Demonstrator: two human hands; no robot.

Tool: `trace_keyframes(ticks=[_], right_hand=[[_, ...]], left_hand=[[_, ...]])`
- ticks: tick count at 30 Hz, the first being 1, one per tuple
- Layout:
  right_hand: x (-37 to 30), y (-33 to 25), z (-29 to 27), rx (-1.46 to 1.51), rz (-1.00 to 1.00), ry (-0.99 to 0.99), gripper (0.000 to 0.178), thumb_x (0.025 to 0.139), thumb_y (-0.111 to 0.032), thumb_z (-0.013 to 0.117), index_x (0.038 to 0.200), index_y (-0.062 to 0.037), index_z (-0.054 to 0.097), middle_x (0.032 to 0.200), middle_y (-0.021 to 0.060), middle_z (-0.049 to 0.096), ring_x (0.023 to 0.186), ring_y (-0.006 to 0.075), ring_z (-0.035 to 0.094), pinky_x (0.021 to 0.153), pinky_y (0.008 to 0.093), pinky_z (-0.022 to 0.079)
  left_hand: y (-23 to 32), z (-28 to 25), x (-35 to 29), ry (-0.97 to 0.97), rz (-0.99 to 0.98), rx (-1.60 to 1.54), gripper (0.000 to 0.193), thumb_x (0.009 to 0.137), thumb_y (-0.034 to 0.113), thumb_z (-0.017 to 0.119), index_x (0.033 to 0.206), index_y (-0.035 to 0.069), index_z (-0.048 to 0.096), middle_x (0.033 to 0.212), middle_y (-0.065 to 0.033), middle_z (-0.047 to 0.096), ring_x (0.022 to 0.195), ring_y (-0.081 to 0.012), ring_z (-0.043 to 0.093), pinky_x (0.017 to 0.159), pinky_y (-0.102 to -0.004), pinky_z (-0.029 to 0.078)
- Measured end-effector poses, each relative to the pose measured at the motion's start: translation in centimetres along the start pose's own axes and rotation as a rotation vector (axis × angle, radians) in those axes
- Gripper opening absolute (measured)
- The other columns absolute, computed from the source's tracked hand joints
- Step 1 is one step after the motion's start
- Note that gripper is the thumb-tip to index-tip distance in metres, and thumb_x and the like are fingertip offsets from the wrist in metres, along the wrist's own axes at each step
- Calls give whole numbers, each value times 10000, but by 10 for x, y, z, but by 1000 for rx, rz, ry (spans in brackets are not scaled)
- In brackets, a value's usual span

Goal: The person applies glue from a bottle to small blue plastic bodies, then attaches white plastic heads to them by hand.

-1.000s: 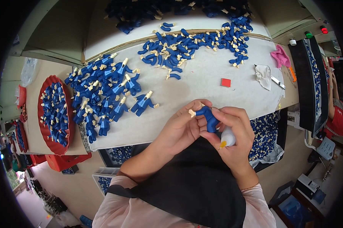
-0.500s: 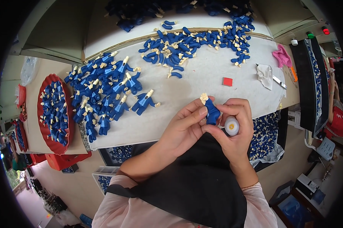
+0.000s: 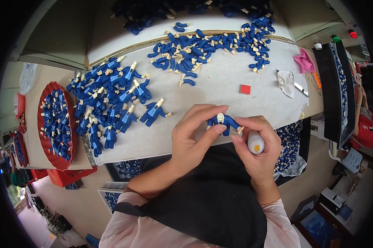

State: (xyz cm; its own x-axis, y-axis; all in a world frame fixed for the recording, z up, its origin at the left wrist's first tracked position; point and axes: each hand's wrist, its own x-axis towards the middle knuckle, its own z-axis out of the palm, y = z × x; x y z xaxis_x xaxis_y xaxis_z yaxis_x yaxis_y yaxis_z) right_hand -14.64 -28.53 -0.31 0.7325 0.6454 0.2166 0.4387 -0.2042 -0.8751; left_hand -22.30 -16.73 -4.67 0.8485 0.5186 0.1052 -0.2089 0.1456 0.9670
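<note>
From the blue figure in our hands, we read the clock outward. We work over a white-covered table, where blue-suited figures heap at ten o'clock and loose blue arms pile at eleven. A red scalloped tray sits at nine. Our left hand, at eight, pinches the figure's body between thumb and fingers, neck facing us. Our right hand, at four, curls around a white bottle, its thumb and forefinger at the figure's arm. A small red block lies at one.
</note>
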Motion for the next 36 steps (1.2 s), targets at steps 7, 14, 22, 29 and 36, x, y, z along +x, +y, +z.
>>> trace_keyframes(ticks=[7, 14, 22, 29, 36], right_hand=[[0, 0, 8, -67, -12, 49, 212, 651, 42, 626, 845, -1, 555, 686, 87, 551, 557, 154, 532, 506, 228, 414], [3, 0, 12, -19, 38, 71, 143, 679, 60, 590, 812, 15, 562, 671, 39, 538, 580, 58, 463, 533, 167, 354], [3, 13, 16, 67, 213, 66, 143, 695, 6, 613, 827, 6, 559, 666, 11, 512, 566, 44, 441, 519, 170, 362], [12, 11, 9, 303, 166, 68, 332, 670, 50, 607, 992, 2, 543, 722, 11, 478, 641, 57, 441, 582, 165, 356], [4, 18, -6, 254, 102, 67, 314, 639, 48, 634, 940, -8, 568, 727, 18, 477, 616, 63, 448, 552, 172, 361]], left_hand=[[-3, 4, -4, 96, 92, 93, 227, 701, -18, 609, 920, -4, 556, 884, -107, 571, 796, -167, 554, 700, -240, 427], [-2, 7, -4, 142, 49, 78, 212, 700, -29, 606, 905, -7, 558, 853, -110, 583, 781, -174, 565, 684, -241, 434], [-2, -2, 4, 47, 78, 253, 276, 714, -5, 585, 984, 14, 533, 839, -87, 561, 697, -141, 533, 601, -216, 416], [9, -21, 11, -90, -382, -411, 297, 814, 45, 496, 1111, 53, 483, 960, -36, 518, 757, -108, 513, 657, -205, 408], [1, -20, 8, -223, -540, -961, 235, 849, 122, 458, 1064, 31, 484, 999, -98, 519, 907, -171, 520, 792, -303, 439]])
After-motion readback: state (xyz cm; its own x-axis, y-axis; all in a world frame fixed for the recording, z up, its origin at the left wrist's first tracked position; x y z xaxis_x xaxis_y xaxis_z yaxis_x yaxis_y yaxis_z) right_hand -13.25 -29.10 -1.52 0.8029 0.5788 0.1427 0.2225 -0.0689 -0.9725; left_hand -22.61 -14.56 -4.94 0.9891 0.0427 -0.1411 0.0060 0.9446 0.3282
